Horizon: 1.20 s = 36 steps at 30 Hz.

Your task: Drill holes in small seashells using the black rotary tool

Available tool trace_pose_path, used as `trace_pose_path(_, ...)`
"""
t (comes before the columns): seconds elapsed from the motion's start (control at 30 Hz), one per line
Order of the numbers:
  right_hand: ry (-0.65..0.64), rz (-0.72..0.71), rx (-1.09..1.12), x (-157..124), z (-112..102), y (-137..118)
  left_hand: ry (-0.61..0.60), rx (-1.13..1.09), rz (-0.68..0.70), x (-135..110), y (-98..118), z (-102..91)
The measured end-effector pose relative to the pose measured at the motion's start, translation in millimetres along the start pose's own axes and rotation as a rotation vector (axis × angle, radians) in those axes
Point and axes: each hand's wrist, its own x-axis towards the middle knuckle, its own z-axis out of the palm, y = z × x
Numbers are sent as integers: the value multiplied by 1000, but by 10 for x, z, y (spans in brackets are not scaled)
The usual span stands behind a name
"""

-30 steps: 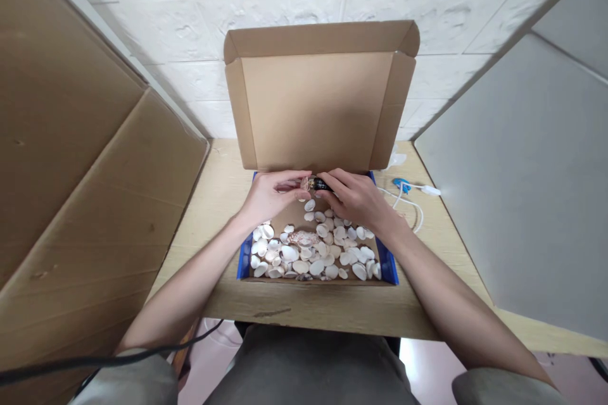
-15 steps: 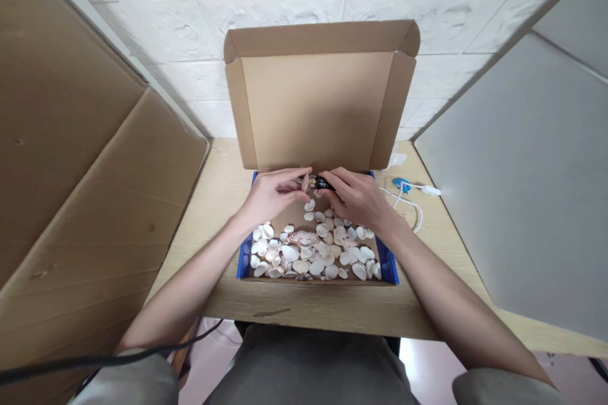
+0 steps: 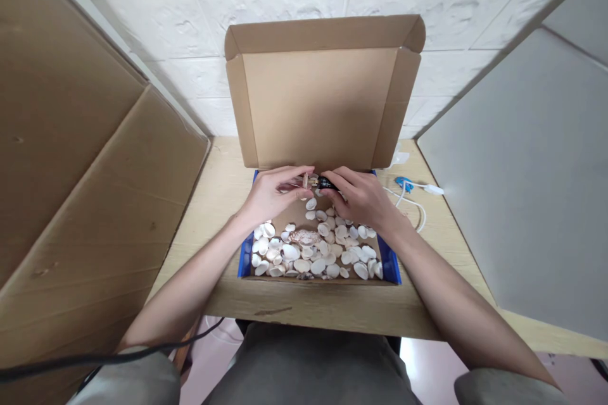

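An open cardboard box (image 3: 389, 262) with blue outer sides lies on the wooden table, its lid (image 3: 318, 101) standing up against the wall. Several white and tan seashells (image 3: 313, 253) cover its floor, with one larger speckled shell (image 3: 304, 236) among them. Over the far end of the box, my left hand (image 3: 273, 193) pinches a small shell (image 3: 306, 181) between its fingertips. My right hand (image 3: 361, 196) is closed on a small dark object (image 3: 325, 183) that meets the shell. Both hands hover just above the shells.
Large cardboard sheets (image 3: 85, 171) lean along the left side and a grey panel (image 3: 517, 171) stands on the right. A white cable with a blue clip (image 3: 405, 185) lies on the table (image 3: 218, 183) right of the box. A black cord (image 3: 95, 361) crosses my lap.
The small shell in my left fingers has turned from flat-on to edge-on. The view has shifted slightly; both hands stay at the same spot over the box.
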Motion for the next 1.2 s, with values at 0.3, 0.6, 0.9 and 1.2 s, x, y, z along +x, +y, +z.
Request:
trace_pose_path(0.3,-10,19,52,-13,4,5,1,-134,-78,14,32,-11)
trace_pose_path(0.6,-27,12,60,-29,-12,3,-171,-312,-177,31,40,-130)
trace_pose_path(0.9,-23,32,72,-18,-25,3,-168,-271,-208,45,27,-97)
trace_pose_path(1.2,-22,62,45,-16,-27,4,-219,-413,-185,47,29,-144)
